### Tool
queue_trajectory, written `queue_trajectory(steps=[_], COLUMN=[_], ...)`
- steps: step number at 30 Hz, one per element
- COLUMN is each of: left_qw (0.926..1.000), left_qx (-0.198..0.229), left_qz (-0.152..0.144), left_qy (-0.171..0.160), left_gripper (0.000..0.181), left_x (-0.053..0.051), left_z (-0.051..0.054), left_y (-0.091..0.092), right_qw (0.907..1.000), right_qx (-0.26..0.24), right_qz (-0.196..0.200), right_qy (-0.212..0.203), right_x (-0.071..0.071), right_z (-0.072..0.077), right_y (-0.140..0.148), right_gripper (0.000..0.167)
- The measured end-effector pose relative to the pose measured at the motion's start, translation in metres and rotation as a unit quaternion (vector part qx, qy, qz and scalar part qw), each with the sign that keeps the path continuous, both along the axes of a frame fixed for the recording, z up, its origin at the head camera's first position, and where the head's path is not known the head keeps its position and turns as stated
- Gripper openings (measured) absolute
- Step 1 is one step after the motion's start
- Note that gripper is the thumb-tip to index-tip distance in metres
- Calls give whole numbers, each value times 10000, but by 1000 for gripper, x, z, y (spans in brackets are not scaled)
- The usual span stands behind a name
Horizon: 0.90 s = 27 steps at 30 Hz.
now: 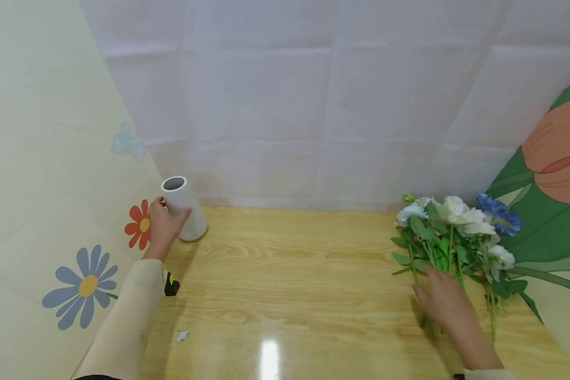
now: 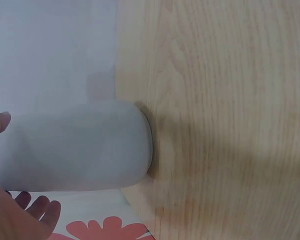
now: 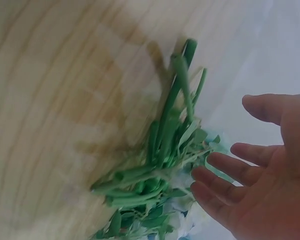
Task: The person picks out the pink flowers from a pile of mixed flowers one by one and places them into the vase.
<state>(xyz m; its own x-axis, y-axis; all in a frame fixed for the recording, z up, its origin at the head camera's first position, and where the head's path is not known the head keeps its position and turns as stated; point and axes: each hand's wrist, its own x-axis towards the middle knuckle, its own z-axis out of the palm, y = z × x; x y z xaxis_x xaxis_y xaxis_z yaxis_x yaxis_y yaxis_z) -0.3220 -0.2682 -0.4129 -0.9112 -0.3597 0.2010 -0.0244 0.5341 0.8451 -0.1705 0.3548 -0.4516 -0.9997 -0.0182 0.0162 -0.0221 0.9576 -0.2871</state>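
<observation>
Near the back left corner of the table a white vase [image 1: 188, 214] stands upright, its mouth facing up. My left hand [image 1: 167, 224] holds it from the left side, thumb across the front and fingers at the far side; the left wrist view shows the vase's base [image 2: 135, 145] on the wood. On the right lies a bunch of artificial flowers [image 1: 456, 216] with white, light blue and dark blue blooms. Above their green stems [image 3: 162, 145] hovers my right hand [image 1: 444, 298], its fingers spread and holding nothing.
A small black object [image 1: 171, 285] lies by the left forearm, and a white scrap [image 1: 182, 335] is nearer the front. White cloth [image 1: 285, 105] hangs behind the wooden table [image 1: 285, 264]. Printed panels with flowers [image 1: 87, 285] close off both sides.
</observation>
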Motion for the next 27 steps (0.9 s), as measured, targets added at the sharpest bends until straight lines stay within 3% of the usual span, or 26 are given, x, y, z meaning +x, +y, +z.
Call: queue_trajectory(steps=[6, 13, 20, 27], left_qw=[9992, 9986, 9947, 9951], left_qx=[366, 494, 1025, 976], left_qz=[-114, -155, -76, -99], left_qy=[-91, 87, 46, 151], left_gripper=[93, 99, 103, 97], left_x=[-8, -19, -25, -26], left_z=[3, 4, 6, 4], left_y=[0, 3, 3, 0], right_qw=[9990, 9986, 9983, 9977], right_qx=[69, 93, 71, 29], right_qz=[-278, -374, -430, -458], right_qy=[-333, -369, -393, -499], right_x=[5, 8, 7, 5], right_z=[4, 3, 0, -1], right_y=[13, 21, 25, 29], right_gripper=[69, 69, 67, 68])
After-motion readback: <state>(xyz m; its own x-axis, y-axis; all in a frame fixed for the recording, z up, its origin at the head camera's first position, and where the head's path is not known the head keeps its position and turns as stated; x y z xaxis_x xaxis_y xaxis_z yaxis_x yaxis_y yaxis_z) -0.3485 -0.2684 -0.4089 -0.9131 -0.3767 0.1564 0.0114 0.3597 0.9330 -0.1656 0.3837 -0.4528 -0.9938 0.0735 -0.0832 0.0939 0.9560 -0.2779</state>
